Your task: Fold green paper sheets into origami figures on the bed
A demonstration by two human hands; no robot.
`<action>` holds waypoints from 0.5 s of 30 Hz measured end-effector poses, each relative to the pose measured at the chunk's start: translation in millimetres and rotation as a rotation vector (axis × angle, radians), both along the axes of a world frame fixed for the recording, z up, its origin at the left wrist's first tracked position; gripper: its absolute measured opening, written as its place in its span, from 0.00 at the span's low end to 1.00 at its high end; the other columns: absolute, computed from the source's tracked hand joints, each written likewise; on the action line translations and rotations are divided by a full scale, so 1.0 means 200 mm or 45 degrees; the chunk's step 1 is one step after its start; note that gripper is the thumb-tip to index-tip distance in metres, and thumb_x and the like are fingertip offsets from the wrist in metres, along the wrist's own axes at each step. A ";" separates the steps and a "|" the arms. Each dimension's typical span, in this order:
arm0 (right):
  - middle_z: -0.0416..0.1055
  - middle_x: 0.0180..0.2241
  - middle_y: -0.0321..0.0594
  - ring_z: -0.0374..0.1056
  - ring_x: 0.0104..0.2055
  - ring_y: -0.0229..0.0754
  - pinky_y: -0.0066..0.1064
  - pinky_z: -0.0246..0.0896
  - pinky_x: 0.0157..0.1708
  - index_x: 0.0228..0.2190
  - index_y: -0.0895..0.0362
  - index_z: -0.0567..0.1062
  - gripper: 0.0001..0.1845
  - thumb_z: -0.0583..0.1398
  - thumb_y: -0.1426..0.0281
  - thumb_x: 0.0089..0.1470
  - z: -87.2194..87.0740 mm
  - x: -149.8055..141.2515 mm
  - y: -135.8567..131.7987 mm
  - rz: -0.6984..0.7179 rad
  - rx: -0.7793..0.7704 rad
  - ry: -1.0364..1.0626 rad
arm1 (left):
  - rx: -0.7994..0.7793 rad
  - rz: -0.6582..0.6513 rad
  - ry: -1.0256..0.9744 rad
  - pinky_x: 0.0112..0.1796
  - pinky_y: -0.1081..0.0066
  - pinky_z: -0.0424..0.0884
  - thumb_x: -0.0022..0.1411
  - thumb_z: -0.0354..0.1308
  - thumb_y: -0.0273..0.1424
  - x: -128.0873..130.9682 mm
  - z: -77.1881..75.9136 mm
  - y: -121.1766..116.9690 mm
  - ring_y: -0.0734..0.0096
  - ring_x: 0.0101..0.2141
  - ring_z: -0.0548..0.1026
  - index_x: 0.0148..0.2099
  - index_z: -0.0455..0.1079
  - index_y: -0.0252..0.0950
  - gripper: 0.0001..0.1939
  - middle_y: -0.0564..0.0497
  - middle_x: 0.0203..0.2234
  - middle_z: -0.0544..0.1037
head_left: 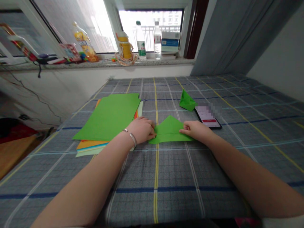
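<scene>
Bright daylight floods through the white-framed window (149,28), washing out the view outside. Soft, faint shadows lie beneath the left hand (141,130) and right hand (197,131), while wide-angle distortion bends the picture's edges.

Grey checked bedsheet (166,196) on a bed beneath a windowsill | Stack of coloured paper (91,145) at left, large green sheet (106,117) on top | Folded green paper (169,131) at centre, just beside the stack | Green paper boat (187,101) farther back | Phone (208,117), screen lit, touching the boat
</scene>
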State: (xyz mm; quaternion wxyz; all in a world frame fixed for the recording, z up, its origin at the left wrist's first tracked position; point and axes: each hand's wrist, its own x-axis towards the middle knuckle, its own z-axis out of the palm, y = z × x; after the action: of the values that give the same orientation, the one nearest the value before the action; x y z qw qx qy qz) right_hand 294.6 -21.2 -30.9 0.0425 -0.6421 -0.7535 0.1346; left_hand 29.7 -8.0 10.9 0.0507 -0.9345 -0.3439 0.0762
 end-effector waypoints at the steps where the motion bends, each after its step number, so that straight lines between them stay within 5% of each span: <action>1: 0.70 0.23 0.35 0.62 0.26 0.39 0.29 0.45 0.24 0.21 0.54 0.66 0.16 0.59 0.57 0.52 0.00 0.02 0.00 -0.002 -0.011 0.009 | -0.018 0.030 0.018 0.43 0.66 0.63 0.59 0.58 0.36 -0.01 0.01 0.00 0.65 0.39 0.74 0.36 0.79 0.47 0.07 0.53 0.39 0.79; 9: 0.68 0.21 0.35 0.62 0.24 0.38 0.29 0.47 0.22 0.21 0.54 0.65 0.15 0.61 0.61 0.51 0.01 0.12 0.00 -0.053 -0.092 -0.016 | -0.068 0.164 0.015 0.36 0.69 0.64 0.57 0.59 0.33 -0.02 0.02 -0.01 0.66 0.36 0.75 0.32 0.79 0.43 0.07 0.52 0.37 0.79; 15: 0.69 0.19 0.34 0.64 0.18 0.36 0.28 0.49 0.19 0.24 0.54 0.65 0.10 0.59 0.65 0.54 0.04 0.15 -0.01 -0.168 -0.286 0.036 | -0.022 0.198 -0.044 0.45 0.63 0.63 0.54 0.59 0.34 -0.03 0.01 -0.01 0.66 0.36 0.75 0.28 0.76 0.42 0.06 0.53 0.34 0.80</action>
State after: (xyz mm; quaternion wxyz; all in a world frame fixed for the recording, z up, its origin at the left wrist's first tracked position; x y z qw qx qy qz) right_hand 324.7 -23.3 -22.0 -0.0105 -0.6891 -0.6891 0.2241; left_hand 24.4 -10.2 12.8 0.0307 -0.9065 -0.4158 0.0666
